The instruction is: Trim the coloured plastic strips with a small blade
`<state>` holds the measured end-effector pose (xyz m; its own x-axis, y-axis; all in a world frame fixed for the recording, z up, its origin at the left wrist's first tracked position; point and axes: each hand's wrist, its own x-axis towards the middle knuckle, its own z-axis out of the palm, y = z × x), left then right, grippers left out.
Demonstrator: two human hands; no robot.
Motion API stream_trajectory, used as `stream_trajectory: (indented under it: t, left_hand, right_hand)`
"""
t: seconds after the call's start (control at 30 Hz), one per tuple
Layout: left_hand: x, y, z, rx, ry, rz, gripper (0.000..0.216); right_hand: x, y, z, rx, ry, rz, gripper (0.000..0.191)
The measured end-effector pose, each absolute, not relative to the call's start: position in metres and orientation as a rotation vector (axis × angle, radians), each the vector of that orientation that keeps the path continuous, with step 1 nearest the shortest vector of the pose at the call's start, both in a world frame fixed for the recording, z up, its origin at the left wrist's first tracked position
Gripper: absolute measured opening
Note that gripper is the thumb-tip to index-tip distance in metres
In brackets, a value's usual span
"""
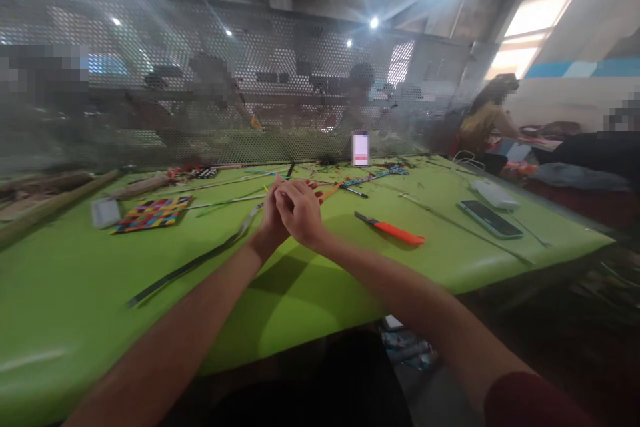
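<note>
My left hand (271, 217) and my right hand (303, 213) are pressed together above the middle of the table, the right one lying over the left. Both look closed, and whatever is between them, if anything, is hidden. Several thin strips surround them. A long grey strip (200, 257) runs from the hands toward the lower left. Just beyond the right fingers lies an orange strip (332, 191), and a blue patterned strip (375, 177) stretches off to the right. An orange-handled cutter knife (393, 230) rests to the right of my hands.
The green-covered table (320, 287) holds a colourful woven square (154, 213), a black pen (354, 192), a dark phone (490, 219) and a white box (494, 195). A lit phone (361, 149) stands against the perforated screen (210, 140). A person (483, 117) sits at the right.
</note>
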<state>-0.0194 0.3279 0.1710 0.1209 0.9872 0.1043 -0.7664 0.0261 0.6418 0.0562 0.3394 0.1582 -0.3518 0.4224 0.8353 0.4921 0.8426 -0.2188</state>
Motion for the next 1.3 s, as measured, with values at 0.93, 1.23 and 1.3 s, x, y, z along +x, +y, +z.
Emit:
stream_trajectory:
  t: [0.93,1.23,1.3]
  left_hand:
    - [-0.018,0.341,0.159,0.600,0.753,1.662,0.016]
    - [-0.008,0.332,0.163,0.676,0.865,1.686,0.009]
    - [-0.002,0.328,0.165,0.681,0.876,1.694,0.008]
  right_hand:
    - [0.053,0.363,0.139,-0.803,-1.720,0.035,0.027]
    - [0.051,0.384,0.132,-0.719,-1.557,0.523,0.034]
    - [0.051,0.380,0.131,-0.702,-1.552,0.547,0.037]
